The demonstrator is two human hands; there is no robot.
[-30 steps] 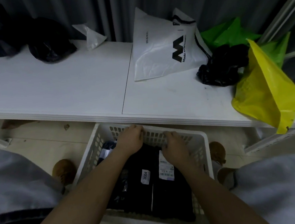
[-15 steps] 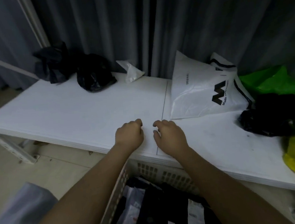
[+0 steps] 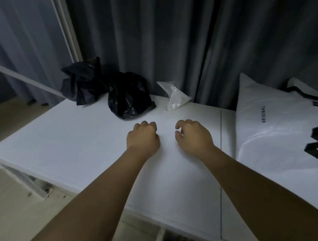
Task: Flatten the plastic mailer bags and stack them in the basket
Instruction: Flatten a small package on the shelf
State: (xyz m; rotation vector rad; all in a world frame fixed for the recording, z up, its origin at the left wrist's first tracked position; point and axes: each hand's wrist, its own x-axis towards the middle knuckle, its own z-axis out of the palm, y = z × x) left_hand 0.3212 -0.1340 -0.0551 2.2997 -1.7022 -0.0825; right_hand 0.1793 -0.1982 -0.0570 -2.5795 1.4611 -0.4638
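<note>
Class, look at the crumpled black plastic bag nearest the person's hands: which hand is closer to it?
Left. The left hand sits just in front of the crumpled black plastic bag; the right hand lies further off to its right.

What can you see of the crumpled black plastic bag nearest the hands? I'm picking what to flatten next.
The crumpled black plastic bag is a glossy, wrinkled, thin film bunched into a rounded lump, not flattened. It sits on the white table near the back edge by the grey curtain, just beyond the left hand. A darker crumpled bag lies close on its left. Neither hand touches it.
</note>
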